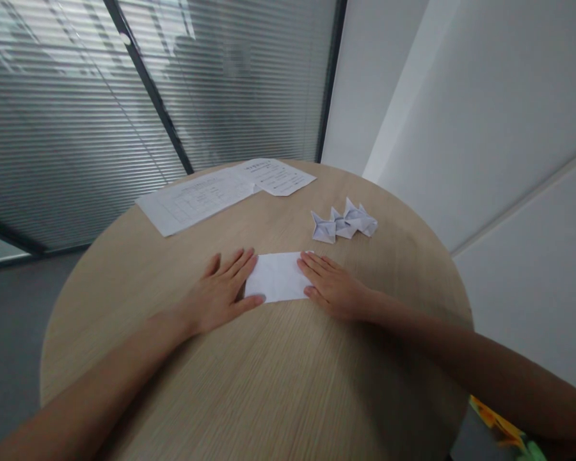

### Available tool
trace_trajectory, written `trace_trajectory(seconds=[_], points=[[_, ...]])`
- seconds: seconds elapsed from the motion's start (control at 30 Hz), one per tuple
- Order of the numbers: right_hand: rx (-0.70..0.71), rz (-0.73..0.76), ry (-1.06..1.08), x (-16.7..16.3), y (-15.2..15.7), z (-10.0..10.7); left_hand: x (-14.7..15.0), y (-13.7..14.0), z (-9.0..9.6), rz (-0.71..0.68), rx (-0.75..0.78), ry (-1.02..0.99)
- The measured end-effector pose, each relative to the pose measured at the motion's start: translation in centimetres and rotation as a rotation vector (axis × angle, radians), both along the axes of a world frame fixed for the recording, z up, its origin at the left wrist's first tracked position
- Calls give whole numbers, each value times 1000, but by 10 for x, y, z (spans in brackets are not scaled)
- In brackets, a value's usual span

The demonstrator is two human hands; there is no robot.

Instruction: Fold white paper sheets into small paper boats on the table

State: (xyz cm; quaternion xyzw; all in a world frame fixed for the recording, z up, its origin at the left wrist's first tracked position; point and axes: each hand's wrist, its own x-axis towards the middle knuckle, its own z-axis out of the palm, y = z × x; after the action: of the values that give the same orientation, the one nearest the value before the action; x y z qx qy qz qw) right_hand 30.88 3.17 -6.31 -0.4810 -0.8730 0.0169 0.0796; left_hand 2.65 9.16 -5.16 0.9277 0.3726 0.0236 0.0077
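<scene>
The left hand (219, 291) and right hand (333, 288) lie flat, fingers spread, pressing either end of a folded white paper (278, 276) at mid-frame on the round wooden surface (288, 384); folded paper shapes (344, 222) sit just above right; printed sheets (221, 192) lie upper left.

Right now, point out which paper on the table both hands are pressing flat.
The blank folded sheet between left hand and right hand; the printed sheets lie untouched.

White paper (278, 276), wood-grain table (278, 384)
</scene>
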Motion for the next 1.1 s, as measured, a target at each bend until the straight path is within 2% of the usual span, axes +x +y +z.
trace_trajectory(seconds=[0.1, 0.23, 0.37, 0.47, 0.57, 0.67, 0.73, 0.83, 0.9, 1.0, 1.1], points=[[21, -33, 110, 6, -3, -1, -3, -1, 0, 31, 30, -125], [144, -112, 314, 6, -4, 1, 3, -6, 5, 129, 62, -296], [249, -132, 368, 5, -3, 6, 14, -14, 15, 180, 62, -395], [309, -134, 336, 5, -4, 9, 18, -21, 20, 78, 137, -488], [449, -122, 286, 5, -11, 13, 17, -31, 24, -153, 368, -536], [602, -35, 214, 5, -24, 18, 14, -40, 26, -383, 564, -426], [645, -14, 175, 5, -32, 23, 15, -44, 26, -456, 596, -324], [622, 14, 146, 6, -39, 28, 20, -46, 24, -504, 548, -240], [559, 127, 109, 6, -39, 28, 25, -45, 22, -517, 484, -246], [369, 245, 90, 4, -33, 21, 28, -41, 17, -505, 353, -331], [195, 182, 188, 0, -28, 15, 26, -37, 14, -436, 244, -428]])
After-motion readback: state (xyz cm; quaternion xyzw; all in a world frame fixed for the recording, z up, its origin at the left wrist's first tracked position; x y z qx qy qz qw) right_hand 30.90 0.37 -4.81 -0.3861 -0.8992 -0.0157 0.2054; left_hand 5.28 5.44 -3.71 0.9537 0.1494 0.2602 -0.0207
